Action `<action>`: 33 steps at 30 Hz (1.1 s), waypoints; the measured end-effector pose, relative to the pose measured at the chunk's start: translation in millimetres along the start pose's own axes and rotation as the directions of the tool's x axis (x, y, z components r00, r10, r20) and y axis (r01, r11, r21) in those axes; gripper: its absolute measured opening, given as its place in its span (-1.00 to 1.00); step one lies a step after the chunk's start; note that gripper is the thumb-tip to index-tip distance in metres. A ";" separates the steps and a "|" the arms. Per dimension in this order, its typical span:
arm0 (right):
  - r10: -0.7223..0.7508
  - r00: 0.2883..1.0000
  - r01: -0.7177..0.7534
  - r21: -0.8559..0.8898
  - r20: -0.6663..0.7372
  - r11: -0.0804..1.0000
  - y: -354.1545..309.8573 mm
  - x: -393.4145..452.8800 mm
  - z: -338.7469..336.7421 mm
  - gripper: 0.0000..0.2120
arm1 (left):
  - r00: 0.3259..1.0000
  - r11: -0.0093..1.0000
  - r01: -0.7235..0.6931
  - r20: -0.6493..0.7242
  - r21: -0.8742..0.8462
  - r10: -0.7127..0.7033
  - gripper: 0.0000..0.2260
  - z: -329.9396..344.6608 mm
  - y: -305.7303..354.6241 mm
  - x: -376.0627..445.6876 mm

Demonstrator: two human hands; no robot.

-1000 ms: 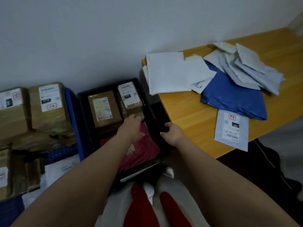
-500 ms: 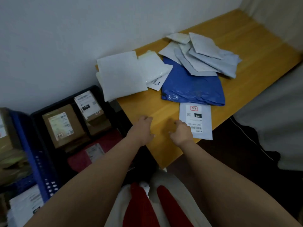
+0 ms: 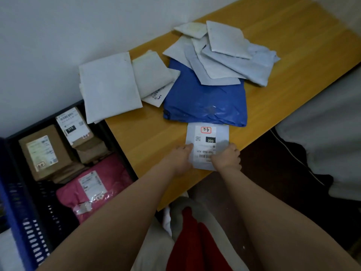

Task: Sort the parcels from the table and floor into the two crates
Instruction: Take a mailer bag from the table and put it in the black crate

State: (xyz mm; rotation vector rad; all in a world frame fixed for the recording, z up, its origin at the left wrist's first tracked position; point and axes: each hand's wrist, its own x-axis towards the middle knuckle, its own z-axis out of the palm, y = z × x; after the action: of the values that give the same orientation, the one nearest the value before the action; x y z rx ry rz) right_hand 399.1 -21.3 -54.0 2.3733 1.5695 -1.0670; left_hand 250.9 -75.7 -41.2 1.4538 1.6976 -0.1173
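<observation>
Labelled white parcel (image 3: 208, 141) lies at the bench (image 3: 148, 133) edge, just below the blue parcel (image 3: 205, 102); left hand (image 3: 180, 157) and right hand (image 3: 226, 157) pinch its near corners. Best lifted level, clear of that blue parcel.

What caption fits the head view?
Both hands, left and right, take a white labelled parcel at the table edge.

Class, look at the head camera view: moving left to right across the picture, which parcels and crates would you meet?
Blue crate → black crate holding a pink mailer → large white padded envelope → blue poly mailer with the labelled white parcel just in front of it.
</observation>
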 end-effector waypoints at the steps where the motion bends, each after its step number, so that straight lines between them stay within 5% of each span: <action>1: 0.013 1.000 -0.014 0.010 0.020 1.000 0.8 2.1 0.1 -0.26 | 0.998 0.999 0.030 0.050 -0.011 -0.030 -0.34 1.2 2.0 1.6; 8: -0.008 0.994 0.015 -0.068 0.109 0.998 -4.3 3.5 -2.7 -0.41 | 0.972 0.981 0.104 0.192 0.163 -0.135 -0.40 -1.4 -1.5 1.9; 12: -0.214 0.954 0.257 -0.207 0.208 0.944 -20.3 -10.2 -7.8 -0.61 | 0.995 0.988 0.104 -0.024 0.112 -0.102 -0.50 -19.6 -15.2 -15.1; 16: -0.460 0.842 0.538 -0.379 0.281 0.753 -49.1 -39.0 0.4 -0.82 | 0.898 0.998 0.067 -0.436 0.013 -0.054 -0.37 -39.1 -36.5 -43.4; 19: -0.636 0.705 0.703 -0.434 0.314 0.564 -78.3 -70.5 14.3 -0.75 | 0.919 0.986 0.104 -0.392 0.131 -0.045 -0.40 -51.9 -59.7 -67.4; 22: -0.770 0.559 0.796 -0.460 0.308 0.394 -107.6 -103.3 28.9 -0.62 | 0.934 0.975 0.142 -0.350 0.170 -0.075 -0.71 -54.0 -89.3 -95.9; 25: -0.860 0.485 0.810 -0.452 0.160 0.373 -130.6 -131.3 43.9 -0.57 | 0.854 0.985 0.170 -0.500 0.010 -0.142 -0.86 -51.9 -125.3 -131.0; 29: -0.821 0.570 0.789 -0.260 -0.031 0.557 -148.3 -160.1 62.9 -0.38 | 0.632 0.926 0.083 -0.699 -0.369 -0.335 -0.88 -66.8 -175.1 -179.3; 33: -0.668 0.734 0.635 0.228 0.121 0.738 -157.6 -191.9 91.1 -0.37 | 0.451 0.781 -0.113 -0.733 -0.614 -0.510 -0.83 -84.2 -208.1 -216.6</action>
State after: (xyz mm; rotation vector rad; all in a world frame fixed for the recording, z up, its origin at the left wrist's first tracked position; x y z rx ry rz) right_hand 179.0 -136.1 37.2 1.7111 2.3955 -1.5492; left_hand 17.0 -256.1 58.7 0.7652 2.4169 1.1755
